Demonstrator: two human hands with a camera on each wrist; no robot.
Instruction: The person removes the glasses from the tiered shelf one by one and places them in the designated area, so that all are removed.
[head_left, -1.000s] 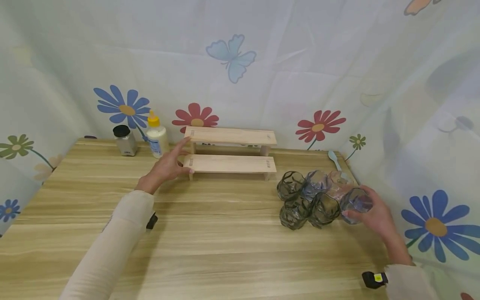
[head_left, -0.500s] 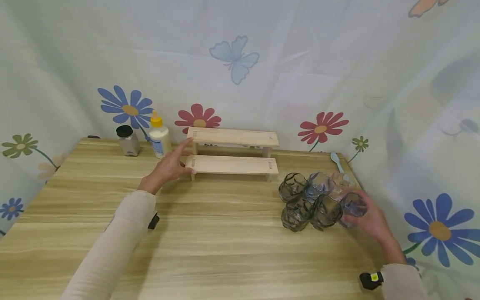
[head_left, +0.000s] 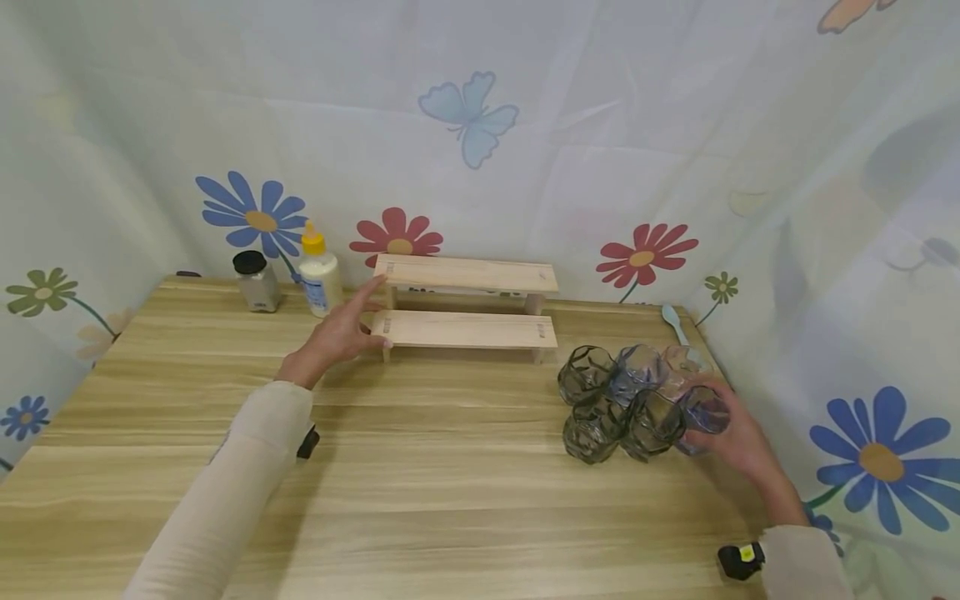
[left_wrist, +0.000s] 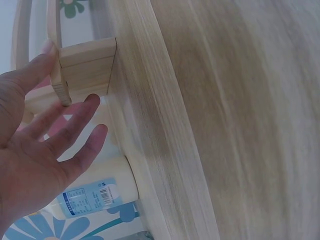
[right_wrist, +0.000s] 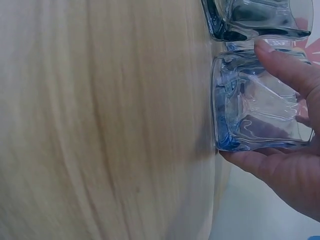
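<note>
My left hand (head_left: 341, 333) grips the left end of a two-tier wooden shelf (head_left: 472, 330), which stands on the table. In the left wrist view, the thumb lies against the edge of a shelf board (left_wrist: 59, 75) while the other fingers reach around its end. At the far right of the table, my right hand (head_left: 738, 437) holds a bluish faceted drinking glass (head_left: 707, 410). The right wrist view has the thumb and fingers on opposite sides of this blue glass (right_wrist: 260, 107), its base right at the tabletop. Close beside it stands a dark grey glass (head_left: 651, 425).
More glasses cluster there: two further grey ones, a blue glass (head_left: 637, 369) and a pink glass (head_left: 682, 360). Behind lies a light blue spoon (head_left: 675, 325). A yellow-capped bottle (head_left: 318, 279) and a black-lidded jar (head_left: 257, 283) stand back left. A flowered curtain (head_left: 480, 167) encloses the table.
My right hand has moved the blue glass slightly left, closer against the grey and pink glasses. The left hand stays on the shelf. The head view has shifted slightly.
</note>
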